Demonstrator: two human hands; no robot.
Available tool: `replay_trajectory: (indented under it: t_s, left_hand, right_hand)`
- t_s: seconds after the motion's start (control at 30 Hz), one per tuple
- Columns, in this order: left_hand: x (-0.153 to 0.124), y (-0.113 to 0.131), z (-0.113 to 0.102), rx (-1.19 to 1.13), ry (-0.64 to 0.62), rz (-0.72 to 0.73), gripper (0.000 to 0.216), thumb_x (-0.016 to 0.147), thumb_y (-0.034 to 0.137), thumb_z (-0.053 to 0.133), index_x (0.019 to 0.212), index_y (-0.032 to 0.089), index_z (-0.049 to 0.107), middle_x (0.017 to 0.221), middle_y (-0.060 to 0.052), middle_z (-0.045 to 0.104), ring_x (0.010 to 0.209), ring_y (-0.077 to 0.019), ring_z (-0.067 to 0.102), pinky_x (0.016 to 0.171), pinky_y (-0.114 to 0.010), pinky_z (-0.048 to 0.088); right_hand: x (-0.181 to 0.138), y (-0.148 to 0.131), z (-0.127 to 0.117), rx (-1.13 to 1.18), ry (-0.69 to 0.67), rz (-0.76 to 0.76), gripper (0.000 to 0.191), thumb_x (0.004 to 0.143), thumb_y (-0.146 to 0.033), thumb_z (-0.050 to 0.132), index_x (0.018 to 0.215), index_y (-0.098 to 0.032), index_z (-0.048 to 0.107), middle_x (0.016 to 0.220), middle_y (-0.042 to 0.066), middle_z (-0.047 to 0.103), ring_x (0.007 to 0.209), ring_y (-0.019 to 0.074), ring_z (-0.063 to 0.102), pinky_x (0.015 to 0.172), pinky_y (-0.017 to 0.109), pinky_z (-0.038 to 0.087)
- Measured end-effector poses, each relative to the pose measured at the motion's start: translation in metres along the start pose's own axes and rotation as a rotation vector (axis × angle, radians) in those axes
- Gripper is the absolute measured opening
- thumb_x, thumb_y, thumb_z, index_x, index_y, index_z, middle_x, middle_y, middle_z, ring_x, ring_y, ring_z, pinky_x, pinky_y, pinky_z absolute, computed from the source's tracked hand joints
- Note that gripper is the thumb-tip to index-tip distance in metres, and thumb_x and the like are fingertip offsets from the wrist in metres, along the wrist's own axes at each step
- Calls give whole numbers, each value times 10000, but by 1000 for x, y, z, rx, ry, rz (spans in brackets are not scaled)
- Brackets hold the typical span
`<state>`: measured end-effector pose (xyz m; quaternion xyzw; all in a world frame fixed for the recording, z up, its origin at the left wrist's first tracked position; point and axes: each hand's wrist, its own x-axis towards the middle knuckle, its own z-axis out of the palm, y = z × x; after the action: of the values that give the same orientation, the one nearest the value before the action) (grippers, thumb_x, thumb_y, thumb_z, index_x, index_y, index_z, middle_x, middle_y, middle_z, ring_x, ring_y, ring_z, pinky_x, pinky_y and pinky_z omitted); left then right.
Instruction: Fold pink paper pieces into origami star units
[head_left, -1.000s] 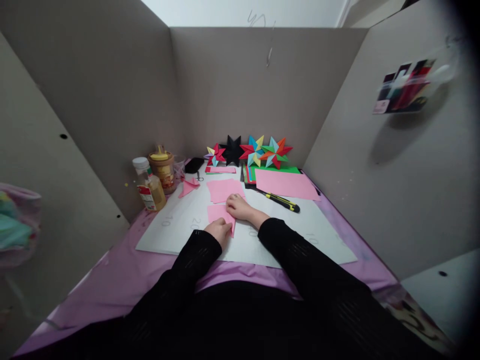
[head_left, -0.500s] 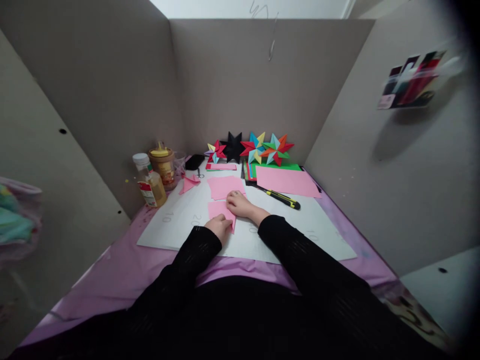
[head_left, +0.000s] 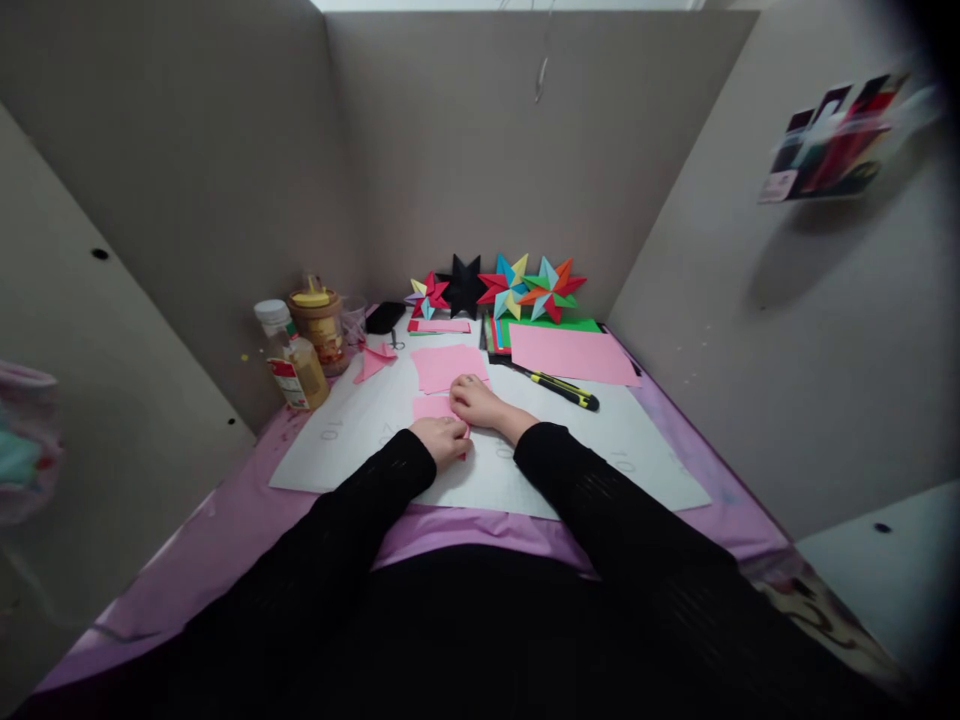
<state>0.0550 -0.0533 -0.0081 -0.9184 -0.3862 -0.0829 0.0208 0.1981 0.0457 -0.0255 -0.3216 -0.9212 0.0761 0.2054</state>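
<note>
A small pink paper sheet (head_left: pixel 430 407) lies on the white board (head_left: pixel 360 440) in front of me, mostly covered by my hands. My left hand (head_left: pixel 442 440) rests across its lower part, fingers curled together at the right edge. At the top right corner my right hand (head_left: pixel 475 402) grips the same sheet with bent fingers. A narrow strip along the right edge looks folded, though the fingers hide much of it. Just beyond, a stack of pink paper squares (head_left: pixel 448 367) lies close to my right hand.
A yellow-and-black utility knife (head_left: pixel 566 391) and a large pink sheet (head_left: pixel 574 353) lie to the right. Behind stand several folded paper stars (head_left: pixel 464 286). On the left are a bottle (head_left: pixel 304 365), a brown jar (head_left: pixel 324 335), a folded pink piece (head_left: pixel 374 361) and small scissors (head_left: pixel 396 342).
My left hand has moved up a little over the pink sheet, covering more of it. My right hand stays at the top right corner. The camera view has shifted slightly.
</note>
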Motion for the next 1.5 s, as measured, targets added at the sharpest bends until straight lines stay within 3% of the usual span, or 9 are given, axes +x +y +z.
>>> replay_trajectory:
  t_s: [0.2,0.37,0.47,0.6,0.73,0.83,0.93,1.13,1.5]
  left_hand:
    - [-3,5,10,66,105,131,381,884,214,285,676,183,603,712,-82,532,683,-157,454,619,-307,351]
    - [-7,3,12,142,207,272,342,883,224,325,668,176,586,639,-41,522,594,-126,447,559,-277,356]
    - [-12,0,8,128,285,359,290,886,251,363,736,198,606,705,-26,573,653,-125,494,583,-259,370]
    - [-16,-8,6,-24,374,167,251,876,294,395,899,185,620,835,-50,607,743,-125,542,654,-231,410]
    - [-15,-11,7,25,245,-78,312,873,272,369,1076,183,588,779,-55,588,681,-145,543,605,-244,412]
    - [-12,-7,6,58,62,-150,362,875,332,359,1188,255,524,779,-36,569,617,-141,521,556,-245,386]
    - [-11,-4,2,32,-30,-184,373,872,364,359,1202,285,513,791,-28,552,597,-135,501,559,-248,372]
    - [-12,-2,-4,-35,-85,-188,385,873,338,340,1203,256,521,795,-33,540,612,-140,482,601,-262,368]
    - [-12,-2,-2,-75,-54,-175,344,858,327,372,1110,246,592,783,-26,536,604,-129,456,592,-254,353]
  right_hand:
    - [1,2,2,7,-8,8,128,786,-186,476,791,-146,598,923,85,513,900,198,397,831,317,323]
    - [1,2,2,23,19,-14,117,782,-184,484,770,-150,596,900,75,516,879,191,409,822,316,334]
    - [1,2,3,31,40,-21,106,779,-181,492,754,-153,591,887,71,519,878,186,412,824,313,338]
    - [0,2,3,28,50,-30,97,775,-179,495,745,-155,585,887,70,523,879,186,416,812,309,349]
    - [0,2,2,27,57,-33,91,766,-172,501,731,-152,582,883,69,527,873,183,423,808,307,354]
    - [0,1,2,23,65,-27,89,763,-162,500,732,-148,582,887,72,529,870,181,428,814,308,352]
    - [0,0,2,15,68,-9,89,760,-148,496,723,-146,578,882,72,531,853,178,433,813,311,355]
    - [0,-1,2,12,75,8,82,751,-135,498,709,-148,568,858,67,535,828,174,441,801,306,364]
    - [1,-3,1,15,70,8,87,752,-132,493,706,-147,566,853,67,538,835,170,449,813,299,357]
